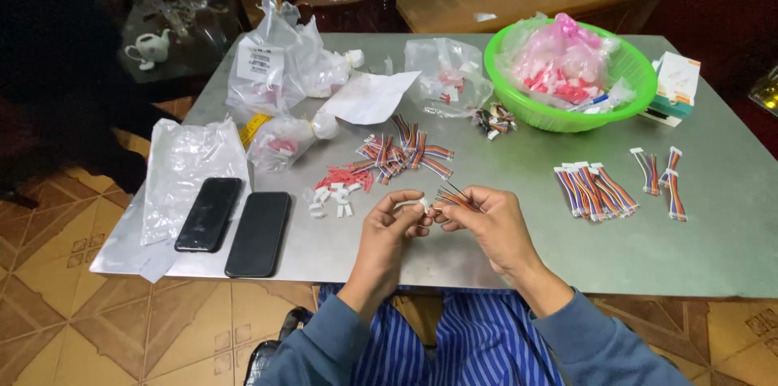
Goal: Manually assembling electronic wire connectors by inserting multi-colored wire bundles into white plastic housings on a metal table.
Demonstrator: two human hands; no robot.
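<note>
Your left hand (pixel 393 228) pinches a small white plug (pixel 421 205) between thumb and fingertips, closed tight on it. Your right hand (pixel 486 224) is closed too, gripping a short bundle of coloured wires (pixel 455 195) whose ends meet the plug, so the two hands touch at the fingertips just above the near part of the grey table (pixel 519 264).

Just beyond your left hand lies a scatter of loose white plugs (pixel 332 198), and beside those a small heap of red pieces (pixel 348 176). Further back sits a loose pile of wire bundles (pixel 405 155). To your right, a neat row of finished wire sets (pixel 594 188) lies flat, with a few more (pixel 660 171) just past it.

To your left, two black phones (pixel 235 224) lie side by side, one resting on a clear plastic bag (pixel 182 159). At the far side stand more clear bags of parts (pixel 279 62) and a green bowl (pixel 628 70) holding a pink bag (pixel 559 57).
</note>
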